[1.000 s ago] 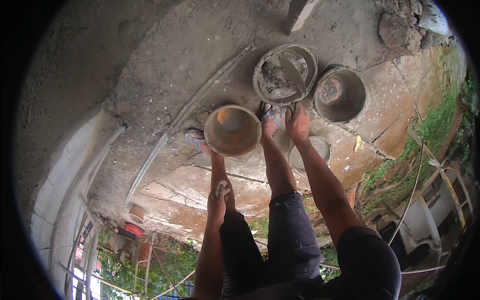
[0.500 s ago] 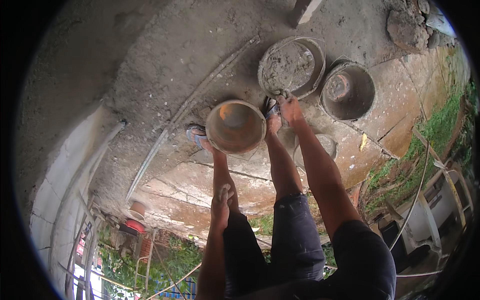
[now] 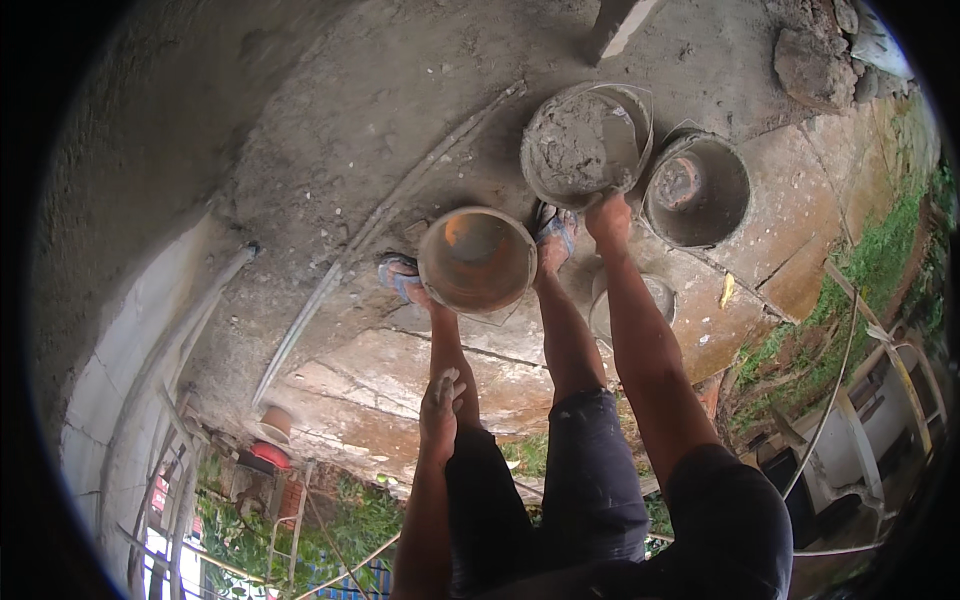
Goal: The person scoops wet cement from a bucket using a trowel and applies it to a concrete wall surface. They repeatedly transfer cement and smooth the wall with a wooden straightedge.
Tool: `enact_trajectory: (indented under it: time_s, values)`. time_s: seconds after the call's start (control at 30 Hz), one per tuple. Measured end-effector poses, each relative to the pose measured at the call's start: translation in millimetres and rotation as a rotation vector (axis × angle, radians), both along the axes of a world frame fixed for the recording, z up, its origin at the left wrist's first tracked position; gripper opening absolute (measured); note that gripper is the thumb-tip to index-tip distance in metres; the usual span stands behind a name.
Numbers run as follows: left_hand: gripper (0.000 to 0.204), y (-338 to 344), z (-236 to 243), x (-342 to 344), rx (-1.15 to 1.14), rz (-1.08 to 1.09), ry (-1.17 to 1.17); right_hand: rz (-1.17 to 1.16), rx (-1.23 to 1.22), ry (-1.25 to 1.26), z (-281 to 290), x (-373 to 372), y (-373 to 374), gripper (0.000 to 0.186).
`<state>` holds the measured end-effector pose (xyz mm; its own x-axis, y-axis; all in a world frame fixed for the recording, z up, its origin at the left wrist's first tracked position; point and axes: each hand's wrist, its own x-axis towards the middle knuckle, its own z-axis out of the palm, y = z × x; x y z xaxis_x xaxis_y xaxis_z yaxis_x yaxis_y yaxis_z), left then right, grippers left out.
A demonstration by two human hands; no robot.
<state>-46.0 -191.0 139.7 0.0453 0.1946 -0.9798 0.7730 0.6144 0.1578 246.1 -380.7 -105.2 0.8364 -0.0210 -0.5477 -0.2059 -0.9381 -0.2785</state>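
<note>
My right hand (image 3: 608, 220) is closed at the near rim of a grey bucket (image 3: 641, 122) that holds wet mortar (image 3: 568, 150). Its fingertips are partly hidden against the bucket. My left hand (image 3: 438, 412) hangs by my left knee, holding nothing, with the fingers loosely bent and apart. Between my feet stands an empty-looking bucket (image 3: 476, 288) with an orange patch inside, which neither hand touches. Another mortar-stained bucket (image 3: 722, 190) sits just right of the mortar bucket, its wire handle up.
A further round container (image 3: 655, 292) lies partly behind my right forearm. A long pipe (image 3: 340, 262) runs across the rough ground on the left. Rubble (image 3: 812, 70) is heaped at the far right, and a post (image 3: 622, 28) stands at the far edge. Grass (image 3: 800, 370) borders the slabs.
My right hand has shifted right along the near rim of the mortar bucket and its fingers have curled tighter there. My left hand stays by the knee.
</note>
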Motion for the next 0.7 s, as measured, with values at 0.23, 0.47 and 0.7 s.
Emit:
enact_trajectory:
  time_s: [0.23,0.47,0.7]
  values:
    - [0.044,1.6,-2.9,-29.7,0.043,-0.049,-0.022,-0.285,0.532,0.408,-76.1,-30.3,11.0,0.019]
    - [0.050,11.8,13.0,-24.3,0.040,-0.055,0.023,-0.144,0.414,0.306,30.1,-27.6,-43.9,0.027]
    - [0.049,19.8,31.3,9.0,0.074,-0.113,-0.018,0.227,-0.058,-0.025,50.1,33.5,-53.2,0.031]
